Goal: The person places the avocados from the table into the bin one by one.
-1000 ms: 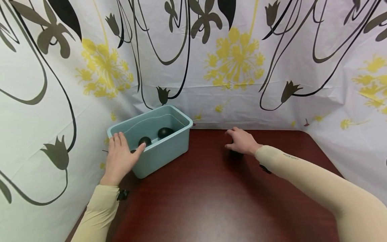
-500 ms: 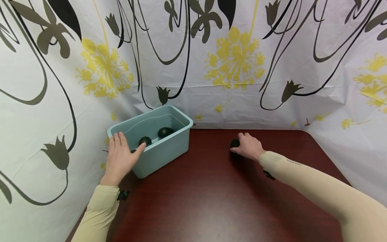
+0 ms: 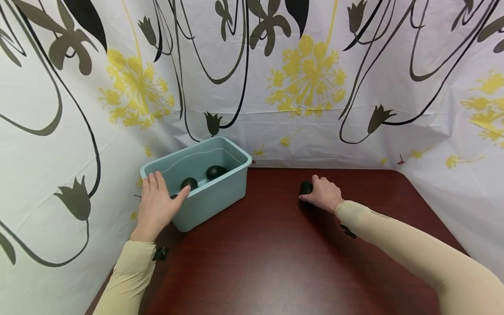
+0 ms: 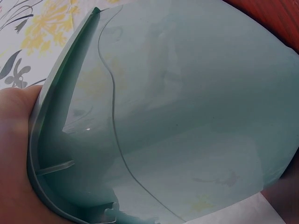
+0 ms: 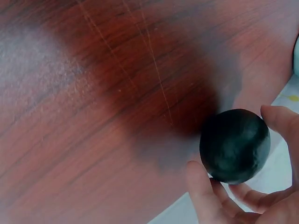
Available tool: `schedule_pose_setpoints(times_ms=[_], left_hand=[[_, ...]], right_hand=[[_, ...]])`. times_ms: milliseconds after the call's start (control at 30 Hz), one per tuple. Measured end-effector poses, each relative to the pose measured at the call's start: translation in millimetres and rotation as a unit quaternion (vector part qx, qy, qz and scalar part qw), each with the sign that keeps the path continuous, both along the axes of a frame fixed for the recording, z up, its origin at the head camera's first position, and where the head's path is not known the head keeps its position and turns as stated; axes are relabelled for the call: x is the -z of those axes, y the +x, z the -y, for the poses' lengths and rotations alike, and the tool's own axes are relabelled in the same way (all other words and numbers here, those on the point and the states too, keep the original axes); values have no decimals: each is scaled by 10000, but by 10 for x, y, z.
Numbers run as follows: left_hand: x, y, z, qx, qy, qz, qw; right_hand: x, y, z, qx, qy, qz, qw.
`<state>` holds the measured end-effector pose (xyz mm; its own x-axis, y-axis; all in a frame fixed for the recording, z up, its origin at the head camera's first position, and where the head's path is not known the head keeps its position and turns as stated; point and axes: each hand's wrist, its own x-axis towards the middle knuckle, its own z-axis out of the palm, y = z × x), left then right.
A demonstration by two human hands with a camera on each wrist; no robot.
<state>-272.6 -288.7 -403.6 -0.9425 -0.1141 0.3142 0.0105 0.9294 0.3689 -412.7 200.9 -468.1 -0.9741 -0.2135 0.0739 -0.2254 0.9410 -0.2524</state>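
My right hand (image 3: 323, 194) holds a smooth, dark green-black rounded object (image 5: 235, 146) between thumb and fingers, at the far part of the table. In the right wrist view the fingertips lie around its side, and a dark shadow falls on the wood beside it. My left hand (image 3: 157, 209) rests on the near left corner of a pale teal plastic bin (image 3: 214, 203), its fingers straight and thumb spread over the rim. Inside the bin lie similar dark rounded objects (image 3: 216, 172), one of them partly hidden by the near wall and thumb.
The bin stands at the back left of a dark red-brown wooden table (image 3: 252, 262). A white curtain (image 3: 260, 87) with yellow and grey flowers hangs close behind the table and along its sides.
My right hand has shifted slightly right and toward me, and the dark rounded object, earlier mostly hidden beneath it, now shows at its fingertips. The left hand and bin stay put.
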Motion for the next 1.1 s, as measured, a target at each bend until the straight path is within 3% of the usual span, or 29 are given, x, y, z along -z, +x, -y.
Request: schedule_pose_setpoints(times_ms=[500,767,1100], left_hand=[[-3,-4,8,-12,-19,44,10000],[6,-9,16,-43,-37,-10,10000],[16,-19,6,-62,-93,-51,9999]], right_hand=[[114,-79,45,-769,-1085,-21,9911],[-21,-78,82,-1048,-1863,239,9766],[-175,-46,192,-1201,-2243,271,9667]])
